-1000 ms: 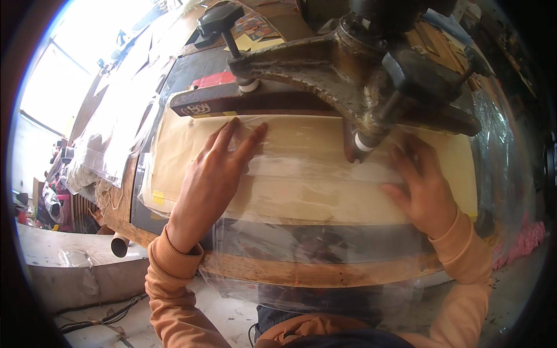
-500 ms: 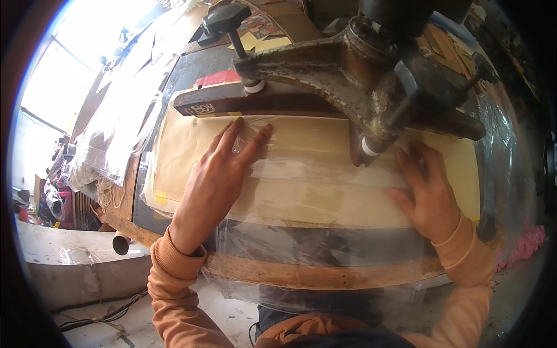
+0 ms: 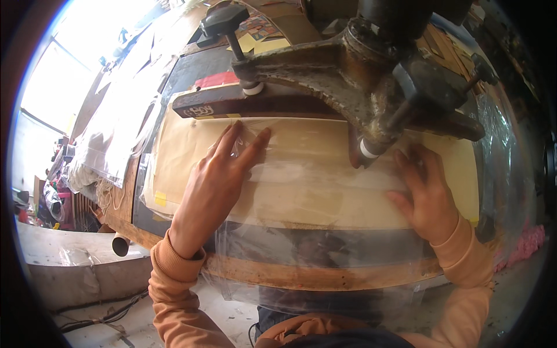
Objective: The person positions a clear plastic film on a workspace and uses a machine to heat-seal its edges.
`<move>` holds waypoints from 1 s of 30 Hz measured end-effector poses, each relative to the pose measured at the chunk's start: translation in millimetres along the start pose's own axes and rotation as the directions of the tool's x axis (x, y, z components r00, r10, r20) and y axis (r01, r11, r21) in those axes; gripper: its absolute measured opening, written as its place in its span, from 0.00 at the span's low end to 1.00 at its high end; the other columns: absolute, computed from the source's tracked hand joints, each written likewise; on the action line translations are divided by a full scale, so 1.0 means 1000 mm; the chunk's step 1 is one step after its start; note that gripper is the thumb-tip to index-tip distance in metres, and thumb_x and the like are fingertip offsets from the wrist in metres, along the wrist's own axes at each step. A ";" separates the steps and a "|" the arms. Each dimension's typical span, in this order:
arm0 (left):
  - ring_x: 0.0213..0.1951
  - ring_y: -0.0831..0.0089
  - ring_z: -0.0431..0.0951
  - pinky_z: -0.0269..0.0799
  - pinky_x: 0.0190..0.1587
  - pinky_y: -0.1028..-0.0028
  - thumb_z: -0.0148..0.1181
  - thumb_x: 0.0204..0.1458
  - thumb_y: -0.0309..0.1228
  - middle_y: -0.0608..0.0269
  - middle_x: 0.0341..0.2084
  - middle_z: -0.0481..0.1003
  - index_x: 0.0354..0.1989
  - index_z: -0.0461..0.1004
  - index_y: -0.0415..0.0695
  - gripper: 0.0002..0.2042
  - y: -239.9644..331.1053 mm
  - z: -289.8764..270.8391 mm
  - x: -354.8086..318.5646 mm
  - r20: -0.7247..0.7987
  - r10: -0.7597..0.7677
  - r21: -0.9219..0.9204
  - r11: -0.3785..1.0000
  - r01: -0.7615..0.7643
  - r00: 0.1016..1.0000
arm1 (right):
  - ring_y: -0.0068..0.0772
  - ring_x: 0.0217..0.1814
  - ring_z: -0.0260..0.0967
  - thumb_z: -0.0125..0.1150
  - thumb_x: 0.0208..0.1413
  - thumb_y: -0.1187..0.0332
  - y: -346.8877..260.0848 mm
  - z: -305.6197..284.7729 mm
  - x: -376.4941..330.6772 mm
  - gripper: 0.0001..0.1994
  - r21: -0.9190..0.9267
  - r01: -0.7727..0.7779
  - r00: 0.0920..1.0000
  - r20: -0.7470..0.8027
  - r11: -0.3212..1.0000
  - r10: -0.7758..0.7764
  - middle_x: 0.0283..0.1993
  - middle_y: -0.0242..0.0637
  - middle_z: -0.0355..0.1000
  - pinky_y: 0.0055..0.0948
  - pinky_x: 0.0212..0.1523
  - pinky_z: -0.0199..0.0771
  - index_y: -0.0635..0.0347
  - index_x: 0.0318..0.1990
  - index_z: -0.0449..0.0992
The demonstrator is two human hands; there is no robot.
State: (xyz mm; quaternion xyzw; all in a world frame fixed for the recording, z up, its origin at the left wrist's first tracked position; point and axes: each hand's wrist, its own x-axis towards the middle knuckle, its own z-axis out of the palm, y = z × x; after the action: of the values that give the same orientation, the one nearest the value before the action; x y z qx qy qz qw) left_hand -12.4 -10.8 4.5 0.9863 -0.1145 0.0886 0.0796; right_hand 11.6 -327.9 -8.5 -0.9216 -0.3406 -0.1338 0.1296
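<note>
A clear plastic sheet (image 3: 325, 200) lies over a tan, paper-like covering (image 3: 174, 139) on the bed of a press and hangs past the front edge. My left hand (image 3: 223, 165) rests on the sheet with fingers apart, its fingertips close to a dark press bar (image 3: 261, 105). My right hand (image 3: 426, 191) lies on the sheet at the right, thumb and fingers spread. Above them stands a heavy cast metal press head (image 3: 325, 64) with black knobs (image 3: 223, 20). Part of the covering is hidden beneath the bar and the head.
A wooden edge (image 3: 313, 275) runs along the table front. Clear sheets are heaped at the left (image 3: 110, 136) and more film hangs at the right (image 3: 505, 156). A red piece (image 3: 217, 79) lies behind the bar. A pipe end (image 3: 121, 245) juts out at the lower left.
Almost nothing differs. Both hands stay in place on the plastic sheet, and the view has shifted very slightly.
</note>
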 end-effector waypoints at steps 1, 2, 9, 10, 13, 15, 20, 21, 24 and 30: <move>0.40 0.50 0.78 0.76 0.41 0.60 0.49 0.46 0.15 0.44 0.54 0.65 0.59 0.66 0.59 0.30 0.000 0.000 -0.001 -0.006 0.006 0.006 1.000 -0.006 1.000 | 0.56 0.52 0.59 0.65 0.47 0.60 0.000 0.000 0.000 0.28 0.005 0.004 1.000 -0.003 1.000 -0.004 0.54 0.58 0.57 0.44 0.51 0.66 0.69 0.52 0.68; 0.39 0.50 0.78 0.76 0.40 0.61 0.49 0.46 0.15 0.45 0.54 0.66 0.59 0.66 0.59 0.30 0.000 -0.001 -0.001 -0.012 0.011 0.011 1.000 -0.011 1.000 | 0.56 0.52 0.59 0.65 0.47 0.60 0.000 0.000 0.000 0.28 0.003 0.006 1.000 -0.007 1.000 -0.006 0.53 0.58 0.58 0.44 0.51 0.66 0.69 0.53 0.68; 0.47 0.45 0.73 0.73 0.45 0.59 0.48 0.47 0.16 0.41 0.54 0.63 0.62 0.61 0.57 0.31 -0.005 0.000 -0.002 0.034 0.039 0.000 0.999 -0.039 0.999 | 0.56 0.53 0.59 0.64 0.48 0.59 0.001 0.002 0.001 0.28 -0.008 0.011 1.000 -0.028 1.000 -0.011 0.53 0.56 0.58 0.44 0.52 0.66 0.67 0.53 0.67; 0.47 0.45 0.73 0.73 0.45 0.59 0.48 0.47 0.16 0.41 0.54 0.63 0.62 0.61 0.57 0.31 -0.005 0.000 -0.002 0.031 0.044 -0.001 0.999 -0.044 0.999 | 0.56 0.53 0.59 0.64 0.48 0.59 0.001 0.002 0.001 0.28 -0.002 0.010 1.000 -0.029 1.000 -0.010 0.54 0.56 0.58 0.44 0.52 0.66 0.67 0.53 0.67; 0.46 0.45 0.73 0.73 0.45 0.59 0.49 0.47 0.17 0.40 0.54 0.63 0.62 0.61 0.56 0.31 -0.005 -0.001 -0.002 0.023 0.054 -0.005 0.999 -0.054 0.998 | 0.57 0.54 0.59 0.64 0.48 0.59 0.002 0.002 0.001 0.27 0.001 0.006 1.000 -0.025 1.000 -0.006 0.54 0.56 0.58 0.44 0.53 0.65 0.67 0.53 0.67; 0.45 0.45 0.74 0.73 0.44 0.59 0.49 0.47 0.17 0.40 0.54 0.63 0.62 0.61 0.56 0.31 -0.004 -0.002 -0.002 0.020 0.055 -0.008 0.998 -0.055 0.998 | 0.57 0.54 0.59 0.64 0.49 0.59 0.001 0.001 0.000 0.27 -0.001 -0.001 1.000 -0.018 1.000 0.001 0.55 0.57 0.58 0.44 0.54 0.65 0.67 0.53 0.67; 0.42 0.46 0.75 0.74 0.43 0.60 0.49 0.46 0.17 0.40 0.54 0.63 0.62 0.61 0.56 0.31 -0.004 0.000 0.000 0.025 0.053 -0.005 0.999 -0.052 0.998 | 0.59 0.56 0.59 0.63 0.49 0.59 0.003 0.003 -0.001 0.27 -0.011 -0.005 1.000 -0.021 1.000 0.005 0.56 0.58 0.57 0.45 0.55 0.64 0.67 0.53 0.67; 0.42 0.46 0.75 0.74 0.42 0.60 0.49 0.46 0.17 0.39 0.54 0.63 0.62 0.61 0.56 0.31 -0.004 0.000 0.000 0.022 0.054 0.005 0.999 -0.054 0.998 | 0.59 0.56 0.59 0.63 0.49 0.59 0.003 0.003 -0.001 0.27 -0.008 -0.007 1.000 -0.019 1.000 0.007 0.56 0.59 0.57 0.45 0.55 0.64 0.67 0.53 0.67; 0.42 0.45 0.75 0.74 0.43 0.60 0.49 0.46 0.17 0.39 0.54 0.63 0.61 0.61 0.56 0.31 -0.006 -0.001 -0.001 0.027 0.043 -0.020 0.999 -0.043 0.999 | 0.59 0.56 0.59 0.63 0.49 0.59 0.001 0.003 0.001 0.27 -0.008 -0.003 1.000 -0.020 1.000 0.003 0.56 0.59 0.57 0.45 0.55 0.64 0.67 0.53 0.67; 0.45 0.44 0.73 0.73 0.45 0.60 0.49 0.47 0.18 0.38 0.54 0.63 0.61 0.62 0.55 0.30 -0.010 0.004 0.001 -0.009 0.068 -0.059 0.996 -0.069 0.998 | 0.59 0.56 0.59 0.64 0.49 0.59 0.004 0.002 0.000 0.27 -0.003 -0.013 1.000 -0.010 1.000 0.013 0.56 0.59 0.58 0.45 0.55 0.64 0.67 0.53 0.67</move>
State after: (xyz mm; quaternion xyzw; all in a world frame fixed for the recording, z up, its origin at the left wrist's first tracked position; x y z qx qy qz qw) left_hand -8.6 -2.4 -0.4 0.9786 -0.1505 0.0915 0.1063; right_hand 15.1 -330.2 -11.3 -0.9233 -0.3338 -0.1379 0.1308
